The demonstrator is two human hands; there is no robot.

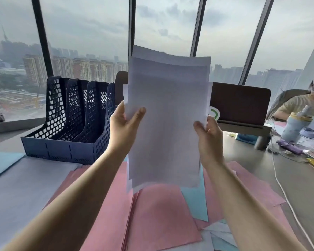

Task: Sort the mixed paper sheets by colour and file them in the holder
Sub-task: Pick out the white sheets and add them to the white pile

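The left hand (124, 124) is closed on the left edge of a stack of white sheets (168, 120), with the thumb laid across the front face and the fingers hidden behind the paper. The right hand (208, 134) grips the right edge of the same stack, thumb in front and fingers curled round the back. The stack is held upright in the air above the desk (257, 165), its sheets unevenly aligned so that several top and side edges show as steps. The navy file holder (69, 124), a perforated plastic rack with several upright compartments, is seen on the desk to the left of the stack and well apart from it; no paper can be seen in its compartments. Pink sheets (159, 220) are spread over the desk below the raised stack, with light blue sheets (196, 203) showing between and beneath them. A further pale sheet (27, 182) lies flat in front of the holder, and another blue sheet (2, 163) is found at the far left edge. Behind the stack a dark monitor back (241, 104) stands on a riser. At the far right a seated person (303, 104) is partly visible, with a pale blue bottle (294, 127) and a white cable (281, 185) nearby.
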